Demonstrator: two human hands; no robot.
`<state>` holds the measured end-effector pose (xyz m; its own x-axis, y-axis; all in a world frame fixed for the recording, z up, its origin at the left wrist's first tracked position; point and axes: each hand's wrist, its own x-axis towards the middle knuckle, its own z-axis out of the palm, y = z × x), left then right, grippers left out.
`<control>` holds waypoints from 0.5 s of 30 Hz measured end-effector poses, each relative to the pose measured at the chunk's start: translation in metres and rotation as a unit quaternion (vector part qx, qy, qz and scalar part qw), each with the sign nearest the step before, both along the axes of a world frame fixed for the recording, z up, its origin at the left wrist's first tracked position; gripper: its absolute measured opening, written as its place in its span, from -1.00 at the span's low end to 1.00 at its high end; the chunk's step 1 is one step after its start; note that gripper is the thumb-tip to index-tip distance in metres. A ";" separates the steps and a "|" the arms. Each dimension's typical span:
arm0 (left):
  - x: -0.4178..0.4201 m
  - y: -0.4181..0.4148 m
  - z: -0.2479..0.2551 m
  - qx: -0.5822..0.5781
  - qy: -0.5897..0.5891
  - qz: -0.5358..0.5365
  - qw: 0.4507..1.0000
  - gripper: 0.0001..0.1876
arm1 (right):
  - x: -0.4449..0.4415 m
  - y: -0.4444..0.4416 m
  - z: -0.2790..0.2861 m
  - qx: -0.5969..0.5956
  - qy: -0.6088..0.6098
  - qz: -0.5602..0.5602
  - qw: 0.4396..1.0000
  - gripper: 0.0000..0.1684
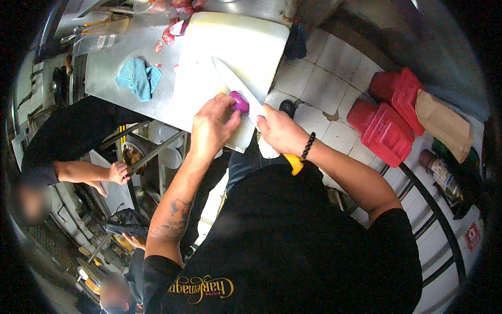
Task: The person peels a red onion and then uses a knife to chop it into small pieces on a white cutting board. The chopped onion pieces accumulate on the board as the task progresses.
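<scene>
On a white plastic cutting board (pixel 231 35) lies a purple piece of produce, seemingly a red onion (pixel 240 103). The fingertips and thumb of my left hand (pixel 213 123) pinch it from the near left side. My right hand (pixel 280 129) grips a chef's knife (pixel 235 80), and a yellow handle end pokes out below my fist. The blade points up and left across the board, just right of the onion; whether its edge touches the onion is hard to tell. A black bead bracelet (pixel 309 146) circles my right wrist.
A blue cloth (pixel 139 79) rests on the steel table (pixel 106 84), with red scraps (pixel 169 33), apparently raw meat, beside the board. Two co-workers stand at left; one person's hand (pixel 119 172) is at a metal frame. Red plastic containers (pixel 388 133) are at right.
</scene>
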<state>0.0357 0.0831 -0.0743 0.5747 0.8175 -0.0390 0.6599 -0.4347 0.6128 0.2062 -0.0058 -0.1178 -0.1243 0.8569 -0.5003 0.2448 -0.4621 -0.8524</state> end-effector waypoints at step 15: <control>0.051 -0.062 -0.038 -0.001 -0.061 -0.004 0.998 -0.72 | 0.028 -0.044 0.019 -0.096 0.047 -0.077 0.991 -0.75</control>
